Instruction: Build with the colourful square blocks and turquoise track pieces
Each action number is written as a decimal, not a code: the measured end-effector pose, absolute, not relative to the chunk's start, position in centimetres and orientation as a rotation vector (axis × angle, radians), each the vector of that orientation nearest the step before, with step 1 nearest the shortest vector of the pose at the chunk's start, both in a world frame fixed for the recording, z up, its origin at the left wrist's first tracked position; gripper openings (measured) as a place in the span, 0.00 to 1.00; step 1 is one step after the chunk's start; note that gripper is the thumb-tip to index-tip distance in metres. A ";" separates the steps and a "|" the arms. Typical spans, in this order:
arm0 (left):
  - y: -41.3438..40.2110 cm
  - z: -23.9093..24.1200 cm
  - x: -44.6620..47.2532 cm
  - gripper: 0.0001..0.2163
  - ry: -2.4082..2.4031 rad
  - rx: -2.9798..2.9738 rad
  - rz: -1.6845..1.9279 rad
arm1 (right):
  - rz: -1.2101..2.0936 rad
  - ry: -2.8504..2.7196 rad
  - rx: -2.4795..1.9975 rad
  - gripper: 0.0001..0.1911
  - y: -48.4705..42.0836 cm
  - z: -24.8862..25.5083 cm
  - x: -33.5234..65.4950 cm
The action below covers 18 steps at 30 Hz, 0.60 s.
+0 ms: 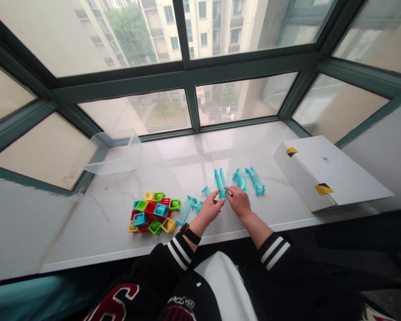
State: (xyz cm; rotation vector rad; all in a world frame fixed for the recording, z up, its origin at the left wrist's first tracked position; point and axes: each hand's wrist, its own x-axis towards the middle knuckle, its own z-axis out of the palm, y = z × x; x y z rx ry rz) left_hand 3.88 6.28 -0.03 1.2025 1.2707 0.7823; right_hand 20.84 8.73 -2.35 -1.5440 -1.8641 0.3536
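Both of my hands meet over a straight translucent blue track piece [220, 180] on the white marble sill [173, 169]. My left hand [211, 207] pinches its near end with fingers closed. My right hand [239, 200] also grips the near end of the same piece with fingers curled. A curved blue track piece [239, 178] and another straight one [255, 180] lie just right of it. More blue track pieces [188, 208] lie left of my left hand. A heap of coloured square blocks [153, 212] sits further left.
A clear plastic bin [115, 151] stands at the back left of the sill. A flat white cardboard box [327, 171] with yellow-black tape lies at the right. Windows with dark green frames [187, 76] close off the far side. The sill's front edge runs just before my wrists.
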 end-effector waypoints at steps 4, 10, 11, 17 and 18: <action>6.3 -0.1 3.9 0.30 1.274 1.210 0.785 | 0.349 -1.870 -1.544 0.14 8.7 -2.4 20.9; 6.3 -0.4 3.8 0.30 1.274 1.190 0.776 | 0.362 -1.871 -1.557 0.14 8.7 -2.7 20.9; 6.3 -0.5 3.8 0.30 1.273 1.191 0.772 | 0.362 -1.869 -1.558 0.14 8.7 -2.7 20.9; 6.1 -0.9 3.6 0.31 1.278 1.183 0.767 | 0.374 -1.870 -1.562 0.14 8.7 -2.8 21.0; 6.1 -0.9 3.5 0.32 1.280 1.181 0.767 | 0.377 -1.871 -1.564 0.14 8.6 -2.8 21.0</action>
